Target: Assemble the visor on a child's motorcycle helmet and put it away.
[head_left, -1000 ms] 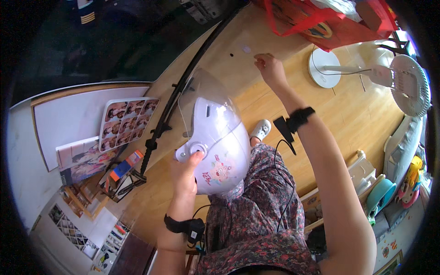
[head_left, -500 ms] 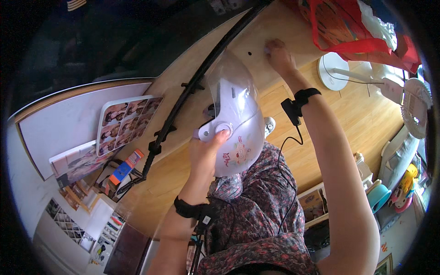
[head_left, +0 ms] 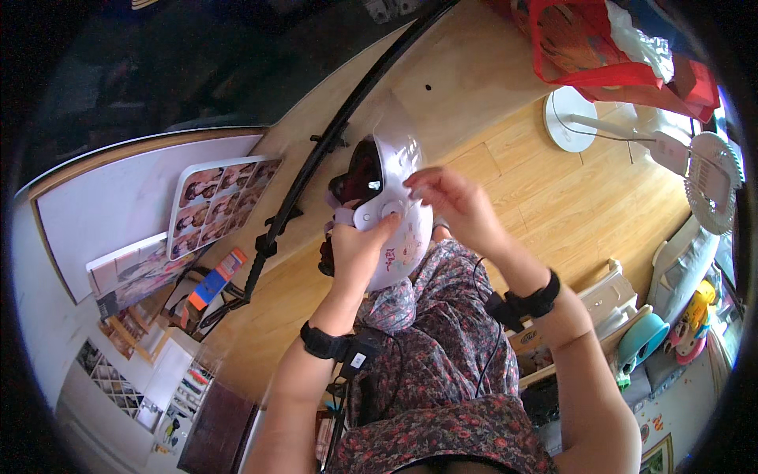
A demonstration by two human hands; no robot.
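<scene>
Head view: white plastic mask-like shell [head_left: 391, 209] now at frame centre, turned edge-on (dark inner side showing). Left hand [head_left: 359, 253] gripping its lower edge; right hand [head_left: 454, 201], back from the wooden floor [head_left: 505, 95] at upper right, pinching its rim.

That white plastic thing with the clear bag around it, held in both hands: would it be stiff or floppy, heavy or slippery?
The white plastic device probably stays stiff: its curved shell keeps shape under the left hand. It seems light, since it is held up near the fingertips. The clear bag around it looks glossy, so the right hand might slip.
</scene>
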